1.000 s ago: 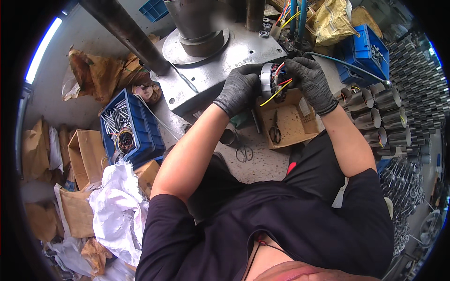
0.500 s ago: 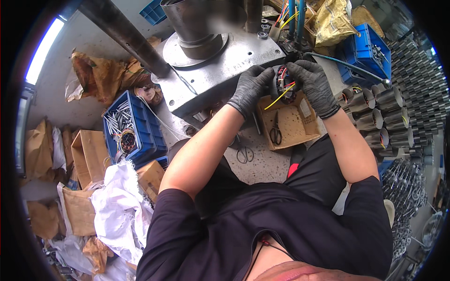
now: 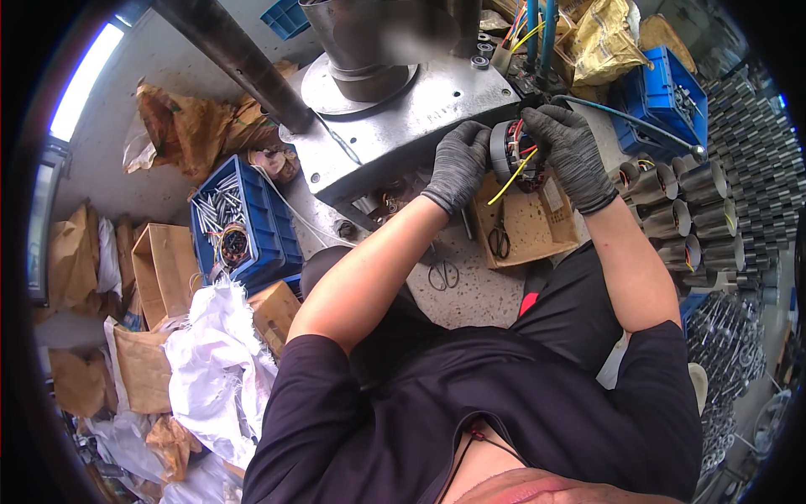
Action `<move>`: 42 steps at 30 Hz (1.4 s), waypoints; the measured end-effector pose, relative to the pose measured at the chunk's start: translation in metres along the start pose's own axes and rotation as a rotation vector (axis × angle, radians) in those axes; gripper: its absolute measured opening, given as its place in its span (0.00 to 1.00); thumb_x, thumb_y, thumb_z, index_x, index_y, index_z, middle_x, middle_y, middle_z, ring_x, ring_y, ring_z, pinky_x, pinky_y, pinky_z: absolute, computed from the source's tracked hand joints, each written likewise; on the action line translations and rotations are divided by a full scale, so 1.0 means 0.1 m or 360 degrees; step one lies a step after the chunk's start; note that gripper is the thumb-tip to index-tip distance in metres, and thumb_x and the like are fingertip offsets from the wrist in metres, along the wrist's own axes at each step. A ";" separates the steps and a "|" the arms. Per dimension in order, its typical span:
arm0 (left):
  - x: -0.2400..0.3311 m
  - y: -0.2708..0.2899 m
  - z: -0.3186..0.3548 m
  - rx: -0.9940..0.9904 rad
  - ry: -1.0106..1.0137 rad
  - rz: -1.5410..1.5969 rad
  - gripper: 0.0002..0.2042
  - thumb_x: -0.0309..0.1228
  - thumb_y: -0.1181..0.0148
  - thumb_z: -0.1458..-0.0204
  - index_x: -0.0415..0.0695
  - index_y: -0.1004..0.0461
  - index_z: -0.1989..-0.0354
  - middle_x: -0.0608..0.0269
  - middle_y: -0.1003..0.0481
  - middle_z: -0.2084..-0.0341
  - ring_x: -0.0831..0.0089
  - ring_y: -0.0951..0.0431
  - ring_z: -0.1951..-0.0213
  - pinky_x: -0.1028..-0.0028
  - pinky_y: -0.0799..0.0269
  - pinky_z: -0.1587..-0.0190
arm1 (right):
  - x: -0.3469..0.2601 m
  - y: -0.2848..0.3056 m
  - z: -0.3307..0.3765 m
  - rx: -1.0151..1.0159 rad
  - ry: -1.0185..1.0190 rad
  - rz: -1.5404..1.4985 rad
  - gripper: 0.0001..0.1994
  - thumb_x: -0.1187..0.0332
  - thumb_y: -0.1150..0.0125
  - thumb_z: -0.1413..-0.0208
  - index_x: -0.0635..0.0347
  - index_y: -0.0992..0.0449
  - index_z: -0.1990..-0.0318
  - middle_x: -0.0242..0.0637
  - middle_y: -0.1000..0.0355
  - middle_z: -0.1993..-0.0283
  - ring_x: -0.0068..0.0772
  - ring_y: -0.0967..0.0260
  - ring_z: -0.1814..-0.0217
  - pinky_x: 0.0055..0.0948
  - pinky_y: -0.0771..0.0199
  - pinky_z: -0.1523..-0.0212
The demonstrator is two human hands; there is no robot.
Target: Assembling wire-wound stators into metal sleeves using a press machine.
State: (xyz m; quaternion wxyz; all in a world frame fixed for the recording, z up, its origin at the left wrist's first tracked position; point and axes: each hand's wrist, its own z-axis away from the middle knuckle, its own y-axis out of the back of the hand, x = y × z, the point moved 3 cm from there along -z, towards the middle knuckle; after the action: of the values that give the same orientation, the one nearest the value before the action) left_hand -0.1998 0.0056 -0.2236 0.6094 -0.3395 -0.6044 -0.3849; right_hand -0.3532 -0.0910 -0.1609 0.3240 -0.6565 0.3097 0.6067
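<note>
Between my gloved hands is a motor stator (image 3: pixel 506 154), a dark ring with windings and red and yellow lead wires (image 3: pixel 514 176). My left hand (image 3: pixel 460 166) grips the stator's left rim, thumb and fingers closed on it. At the other side my right hand (image 3: pixel 571 155) has its bent fingers closed at the wires and the winding edge; its fingertips are partly hidden. The stator is held tilted above an open cardboard box (image 3: pixel 546 239), where a pair of scissors (image 3: pixel 499 239) lies. Just beyond is the front edge of a metal press table (image 3: pixel 403 126).
A blue crate (image 3: pixel 273 227) of metal shafts stands at left, with another wound part on top. Metal cylinders (image 3: pixel 672 217) are grouped at right, before stacked dark parts (image 3: pixel 756 160). A steel column (image 3: pixel 239 63) slants over the press. A second pair of scissors (image 3: pixel 442 275) lies on the floor.
The stator has turned so that more of its outer ring shows, and its yellow wire points more steeply down. Both hands still hold it; the whole view has shifted slightly.
</note>
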 end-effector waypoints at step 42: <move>0.69 2.93 0.43 0.1010 -0.1143 0.1281 0.20 0.45 0.41 0.36 0.40 0.22 0.49 0.60 0.18 0.63 0.71 0.17 0.62 0.69 0.17 0.60 | 0.48 -2.59 -0.46 -0.0750 0.0979 0.2086 0.34 0.46 0.39 0.40 0.50 0.35 0.30 0.51 0.25 0.50 0.54 0.25 0.45 0.50 0.25 0.44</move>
State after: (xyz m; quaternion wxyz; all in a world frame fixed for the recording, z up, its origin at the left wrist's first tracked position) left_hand 0.0352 0.1778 -0.1380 0.5367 -0.4511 -0.6811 0.2112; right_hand -0.1148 0.0264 -0.1930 -0.3521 -0.5296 0.5749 0.5148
